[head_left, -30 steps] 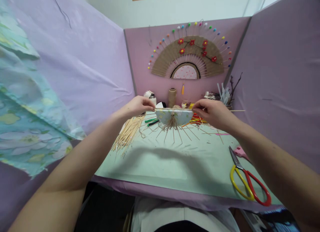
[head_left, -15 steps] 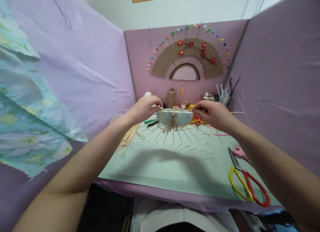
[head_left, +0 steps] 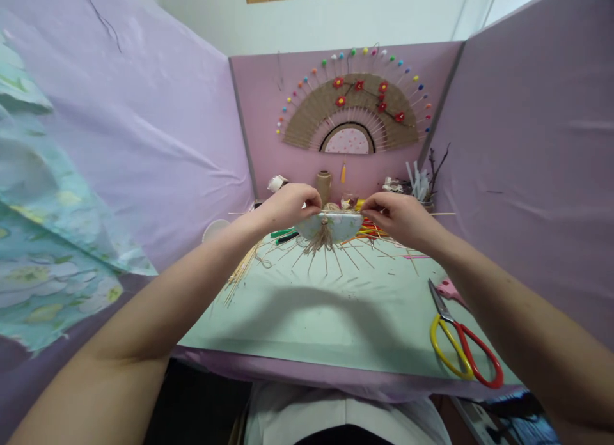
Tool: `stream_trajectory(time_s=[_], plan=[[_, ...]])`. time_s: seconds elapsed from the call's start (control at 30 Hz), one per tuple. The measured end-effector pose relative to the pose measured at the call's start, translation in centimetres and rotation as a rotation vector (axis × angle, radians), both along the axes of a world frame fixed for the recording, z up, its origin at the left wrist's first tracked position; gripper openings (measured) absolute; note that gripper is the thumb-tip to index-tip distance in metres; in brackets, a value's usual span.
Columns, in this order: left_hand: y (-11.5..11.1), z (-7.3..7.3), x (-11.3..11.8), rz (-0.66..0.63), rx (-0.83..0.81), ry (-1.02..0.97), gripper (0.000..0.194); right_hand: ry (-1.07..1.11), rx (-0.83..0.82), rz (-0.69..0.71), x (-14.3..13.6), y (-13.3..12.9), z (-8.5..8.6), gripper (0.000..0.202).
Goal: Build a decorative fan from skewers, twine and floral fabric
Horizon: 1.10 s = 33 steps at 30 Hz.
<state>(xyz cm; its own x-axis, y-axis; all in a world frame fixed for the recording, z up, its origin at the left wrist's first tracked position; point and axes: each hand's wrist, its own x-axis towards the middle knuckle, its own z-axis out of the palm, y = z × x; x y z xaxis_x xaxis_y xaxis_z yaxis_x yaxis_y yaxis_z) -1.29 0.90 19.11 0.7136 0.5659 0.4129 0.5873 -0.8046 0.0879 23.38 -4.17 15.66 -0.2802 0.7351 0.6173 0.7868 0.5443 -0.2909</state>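
The left hand (head_left: 288,206) and right hand (head_left: 398,216) each pinch an end of a small paper fan (head_left: 329,226), held between them above the green mat (head_left: 336,317). Scissors (head_left: 460,343) lie near right.

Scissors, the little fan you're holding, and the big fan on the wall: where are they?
Scissors (head_left: 460,350): head view, on the crossing of the yellow and red handles.
Little fan (head_left: 336,226): head view, on its pale paper half-circle between the hands.
Big fan (head_left: 352,109): head view, on its brown band with red flowers.
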Motion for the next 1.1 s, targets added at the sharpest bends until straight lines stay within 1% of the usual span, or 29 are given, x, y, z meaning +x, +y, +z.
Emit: stream_trajectory(time_s=[0.23, 0.37, 0.57, 0.7, 0.8, 0.9, 0.97, 1.1], plan=[[-0.9, 0.1, 0.6, 0.088, 0.194, 0.246, 0.023, 0.006, -0.030, -0.009, 0.2, 0.1, 0.0, 0.015], [-0.9, -0.2, 0.5, 0.107, 0.236, 0.296, 0.023, 0.008, -0.030, -0.005, 0.5, 0.2, -0.2, 0.014], [-0.7, -0.5, 0.1, 0.071, 0.192, 0.193, 0.022, 0.059, -0.038, 0.018, 0.6, 0.0, -0.3, 0.011], [-0.6, -0.9, -0.3, -0.021, 0.210, 0.108, 0.025, 0.124, -0.053, 0.077, 0.7, -0.2, -0.5, 0.014], [-0.5, -1.0, -0.4, -0.075, 0.217, 0.106, 0.028, 0.086, -0.030, 0.090, 0.7, -0.1, -0.5, 0.017], [-0.7, -0.7, -0.3, -0.068, 0.178, 0.108, 0.030, 0.039, -0.004, 0.077, 0.8, -0.1, -0.3, 0.019], [-0.9, -0.5, 0.1, -0.045, 0.131, 0.074, 0.031, 0.023, -0.001, 0.066, 0.7, -0.1, -0.3, 0.020], [-1.5, 0.1, 2.1, 0.010, -0.002, -0.055, 0.032, 0.013, -0.005, 0.054, 0.6, -0.2, -0.2, 0.020]])
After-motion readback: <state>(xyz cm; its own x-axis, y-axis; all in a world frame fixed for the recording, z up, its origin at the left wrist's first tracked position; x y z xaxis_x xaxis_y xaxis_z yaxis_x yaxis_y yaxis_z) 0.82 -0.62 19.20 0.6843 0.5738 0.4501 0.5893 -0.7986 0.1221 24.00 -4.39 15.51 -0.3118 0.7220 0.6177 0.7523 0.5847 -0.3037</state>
